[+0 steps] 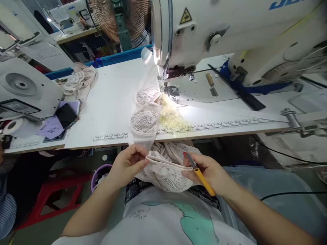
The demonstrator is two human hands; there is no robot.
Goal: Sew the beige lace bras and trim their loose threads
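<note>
Left hand (127, 164): you're pinching the lace piece (166, 173).
Right hand (213, 170): gripping yellow snips (201, 177) plus lace.
Table (112, 102): white, carrying the sewing machine (230, 27).
Room: fan (120, 17) standing behind.

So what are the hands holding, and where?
The left hand pinches the lace garment at its top edge's left end; the right hand pinches the right end and grips a yellow-handled tool by its handle.

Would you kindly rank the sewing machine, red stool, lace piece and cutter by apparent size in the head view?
1. Sewing machine
2. Red stool and lace piece: about alike, lace nearer, so unranked
3. Cutter
</note>
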